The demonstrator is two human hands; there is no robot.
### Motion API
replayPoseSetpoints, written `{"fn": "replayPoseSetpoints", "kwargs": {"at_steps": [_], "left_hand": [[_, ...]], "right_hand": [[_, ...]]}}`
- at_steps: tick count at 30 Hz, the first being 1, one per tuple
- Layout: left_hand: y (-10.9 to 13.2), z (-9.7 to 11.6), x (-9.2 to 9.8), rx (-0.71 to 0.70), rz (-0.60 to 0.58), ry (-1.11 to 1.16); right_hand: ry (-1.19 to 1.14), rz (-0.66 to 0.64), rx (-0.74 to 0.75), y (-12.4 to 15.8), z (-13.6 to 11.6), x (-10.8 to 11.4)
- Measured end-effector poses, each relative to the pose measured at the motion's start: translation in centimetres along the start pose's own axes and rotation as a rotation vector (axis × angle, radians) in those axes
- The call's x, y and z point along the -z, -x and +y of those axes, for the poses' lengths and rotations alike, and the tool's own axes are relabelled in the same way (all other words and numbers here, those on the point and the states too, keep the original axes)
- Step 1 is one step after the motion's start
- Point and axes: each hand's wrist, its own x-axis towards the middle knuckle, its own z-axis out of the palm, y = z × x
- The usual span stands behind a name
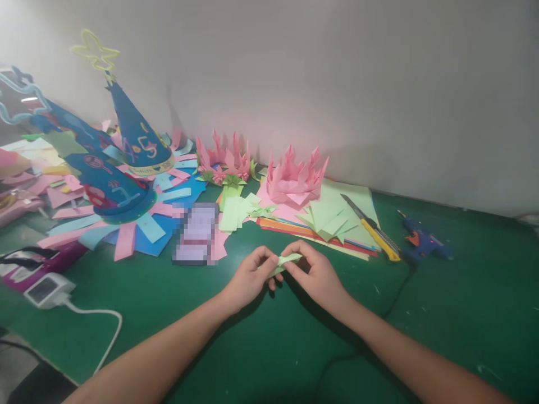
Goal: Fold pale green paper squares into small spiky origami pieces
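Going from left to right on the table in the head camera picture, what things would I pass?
White power adapter → blue cone hat with the yellow star → first pink paper flower → second pink paper flower → yellow utility knife → blue glue gun.

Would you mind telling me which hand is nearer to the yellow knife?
Right. The right hand is below-left of the knife; the left hand is farther left, past the paper both pinch.
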Motion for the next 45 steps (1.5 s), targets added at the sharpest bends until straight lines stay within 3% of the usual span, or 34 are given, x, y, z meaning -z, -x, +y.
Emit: {"fn": "replayPoseSetpoints", "kwargs": {"at_steps": [5,17,26,35,45], "left_hand": [[0.1,-0.1,0.1,0.006,0.023,-0.012],[0.3,-0.4,0.3,-0.02,0.065,-0.168],[0.3,-0.3,0.3,0.036,0.02,-0.084],[0.5,0.5,1.0,0.071,-0.122,-0.025],[0.6,-0.6,0.4,-0.06,0.007,-0.164]], "right_hand": [[-0.049,0.083,-0.024,0.0,0.3,-0.6],[-0.061,0.07,0.017,0.2,0.3,-0.8],[-0.08,0.038,0.042,0.3,0.1,-0.9],[-0.056,-0.015,0.065,0.5,0.2,-0.8],[-0.014,0.018,0.048,0.4,0.4,-1.0]]}}
